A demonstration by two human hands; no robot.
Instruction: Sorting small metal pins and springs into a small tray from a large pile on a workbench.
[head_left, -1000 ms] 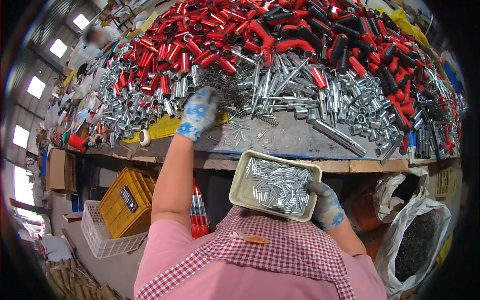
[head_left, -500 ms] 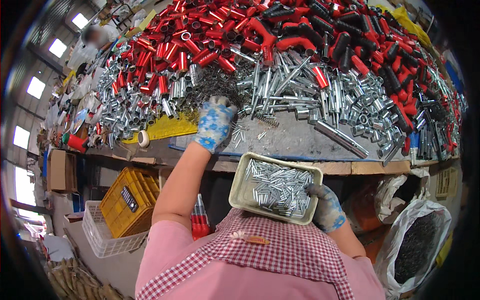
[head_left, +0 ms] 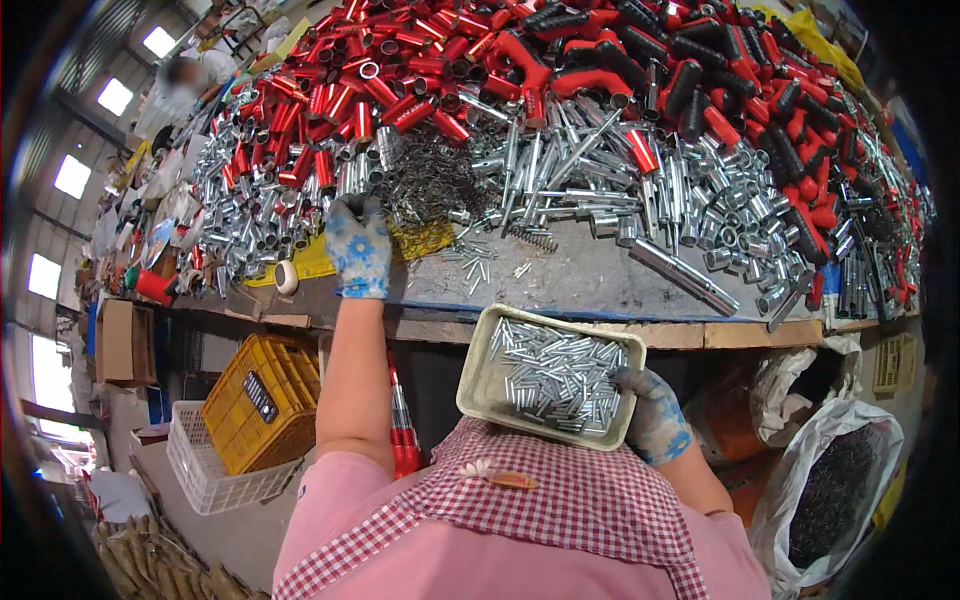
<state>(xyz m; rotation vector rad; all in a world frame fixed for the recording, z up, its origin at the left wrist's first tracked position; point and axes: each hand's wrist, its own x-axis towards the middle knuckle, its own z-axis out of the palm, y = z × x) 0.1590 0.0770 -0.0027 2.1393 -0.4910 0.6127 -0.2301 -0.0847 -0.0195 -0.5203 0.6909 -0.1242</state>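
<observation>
My left hand [head_left: 358,252], in a white and blue flowered glove, reaches to the near edge of the silver tubes [head_left: 358,168]. Its dark fingertips are curled together, and whatever may be between them is hidden. Right of it lies a tangle of dark springs [head_left: 430,180], with loose small metal pins [head_left: 476,262] in front. My right hand [head_left: 655,415], gloved alike, grips the right rim of a pale shallow tray [head_left: 478,375]. Many short silver pins [head_left: 560,375] fill most of the tray, which is held against my checked apron [head_left: 560,480].
Red tubes [head_left: 400,70] and red-and-black handles [head_left: 690,90] heap across the back. Silver rods and rings [head_left: 730,210] lie at right. Below the table's edge stand a yellow crate [head_left: 255,400] in a white basket [head_left: 215,480] and a white sack [head_left: 780,520]. Another person [head_left: 185,85] is far left.
My left hand has moved left, from the dark springs to the edge of the silver tubes. My right hand and the tray have stayed in place.
</observation>
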